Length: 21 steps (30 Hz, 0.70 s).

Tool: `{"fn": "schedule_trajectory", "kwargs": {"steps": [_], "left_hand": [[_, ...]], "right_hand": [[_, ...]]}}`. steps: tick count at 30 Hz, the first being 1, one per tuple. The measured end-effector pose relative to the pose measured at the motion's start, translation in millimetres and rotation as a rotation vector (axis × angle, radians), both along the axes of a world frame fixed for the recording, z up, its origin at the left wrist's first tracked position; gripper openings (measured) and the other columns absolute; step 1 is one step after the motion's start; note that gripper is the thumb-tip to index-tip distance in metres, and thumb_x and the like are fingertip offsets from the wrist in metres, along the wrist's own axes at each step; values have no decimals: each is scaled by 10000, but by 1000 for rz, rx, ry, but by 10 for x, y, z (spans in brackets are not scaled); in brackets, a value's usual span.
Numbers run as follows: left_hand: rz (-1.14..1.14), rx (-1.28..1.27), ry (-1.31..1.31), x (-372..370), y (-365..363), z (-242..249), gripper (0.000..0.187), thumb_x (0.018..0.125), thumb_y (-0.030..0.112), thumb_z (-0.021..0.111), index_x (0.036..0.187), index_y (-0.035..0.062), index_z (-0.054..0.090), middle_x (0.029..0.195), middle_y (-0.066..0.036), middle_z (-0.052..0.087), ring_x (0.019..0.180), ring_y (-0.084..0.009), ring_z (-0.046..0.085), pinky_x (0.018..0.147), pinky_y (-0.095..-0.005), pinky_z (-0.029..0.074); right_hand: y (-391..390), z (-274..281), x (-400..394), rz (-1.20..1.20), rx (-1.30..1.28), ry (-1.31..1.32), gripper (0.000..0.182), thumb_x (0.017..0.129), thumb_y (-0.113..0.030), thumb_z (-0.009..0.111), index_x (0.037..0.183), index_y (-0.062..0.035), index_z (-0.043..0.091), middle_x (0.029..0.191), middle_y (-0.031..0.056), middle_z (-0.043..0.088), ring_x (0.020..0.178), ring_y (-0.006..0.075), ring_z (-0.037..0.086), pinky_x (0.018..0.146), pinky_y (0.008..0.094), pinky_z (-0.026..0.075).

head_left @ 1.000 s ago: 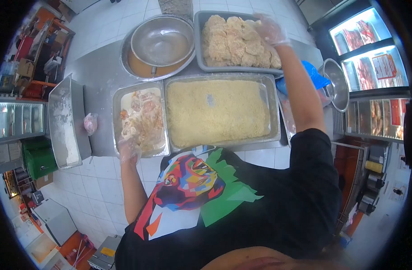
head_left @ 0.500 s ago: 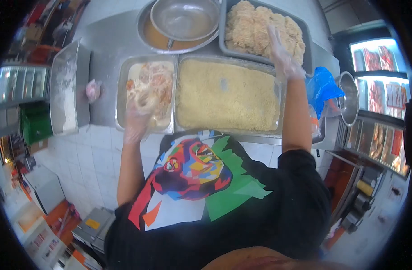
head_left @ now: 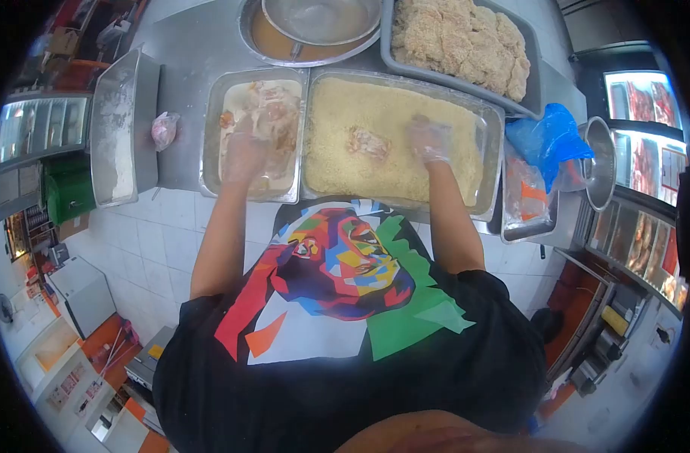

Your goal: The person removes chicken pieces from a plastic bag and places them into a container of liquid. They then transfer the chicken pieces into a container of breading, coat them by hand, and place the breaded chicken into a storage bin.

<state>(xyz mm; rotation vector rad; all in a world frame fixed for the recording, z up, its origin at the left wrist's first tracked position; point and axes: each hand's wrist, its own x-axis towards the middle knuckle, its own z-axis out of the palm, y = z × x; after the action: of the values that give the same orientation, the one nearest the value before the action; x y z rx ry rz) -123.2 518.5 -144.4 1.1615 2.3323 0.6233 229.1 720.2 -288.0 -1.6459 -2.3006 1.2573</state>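
Note:
Two metal trays stand side by side. In the smaller tray (head_left: 210, 155), pale wet batter surrounds raw meat pieces (head_left: 275, 113). My left hand (head_left: 245, 155), in a clear glove, reaches into that batter; its fingers are blurred and partly hidden. The wider tray holds yellow crumbs (head_left: 345, 102), and one wet meat piece (head_left: 369, 143) lies on them near the middle. My right hand (head_left: 431, 140), also gloved, is at the crumbs to the right of this piece, its fingers smeared by motion.
Crumbed pieces (head_left: 465, 45) fill a grey tub at the back right. Behind the trays, a metal pan (head_left: 322, 19) sits over a bowl of brownish liquid. A floury container (head_left: 118, 128) stands left, beside a small knotted bag (head_left: 164, 130). A blue bag (head_left: 548, 143) lies right.
My right hand has come down from the grey tub to the crumb tray. A wet meat piece now lies on the crumbs. My left hand stays at the batter. The camera view has shifted slightly.

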Motion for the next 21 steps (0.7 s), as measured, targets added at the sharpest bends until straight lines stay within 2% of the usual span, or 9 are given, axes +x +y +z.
{"fn": "schedule_trajectory", "kwargs": {"steps": [1,3,7,10,12,15,18,19,21], "left_hand": [[-64,-182,68,-151,-103,-10,571,863,220,723,1367,-10,585,1189,-234,706,1121,-359,679,964,-400,535],[-182,-538,181,-382,-357,-158,650,831,312,745,1377,-1,580,1214,-275,689,1147,-406,662,976,-439,528],[-344,-597,278,-764,-734,-992,742,810,404,728,1390,-29,562,1272,-286,669,1179,-412,655,997,-468,514],[-320,-637,186,-795,-678,-1014,659,850,399,676,1312,-67,618,1246,-305,674,1178,-410,659,1011,-470,509],[-163,-528,176,-679,-587,-883,575,889,376,634,1239,-78,671,1209,-313,686,1168,-403,668,1018,-472,505],[-241,-713,136,-668,-429,-880,503,868,203,634,1298,-58,627,1226,-284,691,1171,-400,665,1006,-452,514],[-73,-498,-161,-482,-349,-152,412,894,136,595,1265,-22,676,1242,-279,688,1172,-392,669,998,-447,513],[-88,-304,-230,-532,-410,-259,408,890,160,636,1252,-20,687,1239,-274,695,1160,-374,680,992,-437,515],[-120,101,-363,-811,-599,-810,413,881,210,717,1227,-16,710,1234,-264,709,1138,-340,703,978,-417,520]], "right_hand": [[-88,-83,-162,131,-52,111,566,983,-480,547,1337,-53,661,1376,233,639,1302,396,591,1108,445,456],[-15,-160,-363,87,125,-3,524,1000,-454,521,1293,-50,681,1326,218,669,1263,416,604,1087,459,467],[-156,287,-794,32,169,-35,493,1009,-432,505,1238,-39,696,1241,200,704,1194,445,621,1049,497,476],[-480,236,-1020,225,615,-31,457,1031,-421,494,1185,-51,712,1201,236,709,1119,481,645,998,528,501],[-444,283,-1096,333,512,-62,490,1005,-432,528,1242,-32,684,1216,210,711,1166,436,639,1034,497,487],[-254,275,-961,574,346,13,549,951,-464,617,1299,-42,666,1280,210,689,1230,389,628,1077,460,473],[-204,540,-755,784,121,-114,656,871,-511,725,1368,-90,645,1389,225,629,1311,352,594,1131,432,441],[-177,631,-690,834,41,-199,706,841,-527,761,1395,-109,636,1430,230,604,1341,340,579,1151,423,427],[-15,539,-502,774,-143,-62,721,856,-511,754,1450,-137,592,1543,227,484,1427,371,475,1193,419,378]]}}
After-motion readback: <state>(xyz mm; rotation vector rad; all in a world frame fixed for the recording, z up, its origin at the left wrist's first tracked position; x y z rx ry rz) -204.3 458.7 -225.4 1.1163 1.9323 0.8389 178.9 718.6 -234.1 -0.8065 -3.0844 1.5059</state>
